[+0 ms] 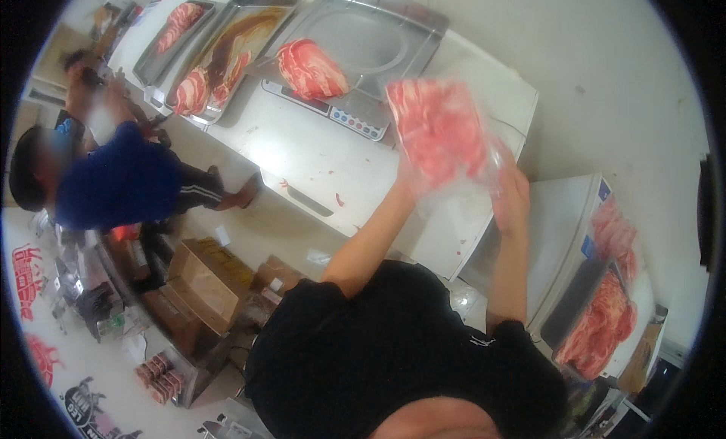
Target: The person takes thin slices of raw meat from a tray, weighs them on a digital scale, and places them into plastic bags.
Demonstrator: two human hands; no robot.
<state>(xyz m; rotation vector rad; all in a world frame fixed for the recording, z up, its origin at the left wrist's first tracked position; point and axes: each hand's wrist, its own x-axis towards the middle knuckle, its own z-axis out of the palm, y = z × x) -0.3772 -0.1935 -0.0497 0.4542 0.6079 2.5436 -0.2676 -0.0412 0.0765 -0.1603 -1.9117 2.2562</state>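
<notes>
A clear plastic bag of sliced red meat (439,129) is held up in front of me between both hands. My left hand (409,176) grips its lower left edge, with the fingers mostly hidden behind the bag. My right hand (513,188) is closed on the loose plastic at the lower right. Just beyond, a digital scale (357,123) stands on the white counter, with a wide metal pan (412,49) on top. Marbled meat slices (311,70) lie at the pan's left side.
Left of the scale, two metal trays (261,23) hold more meat. Scraps dot the white chest-like counter (280,140). A meat tray (597,318) sits at right on another white surface. A person in blue (121,178) stands at left, near an open cardboard box (206,284).
</notes>
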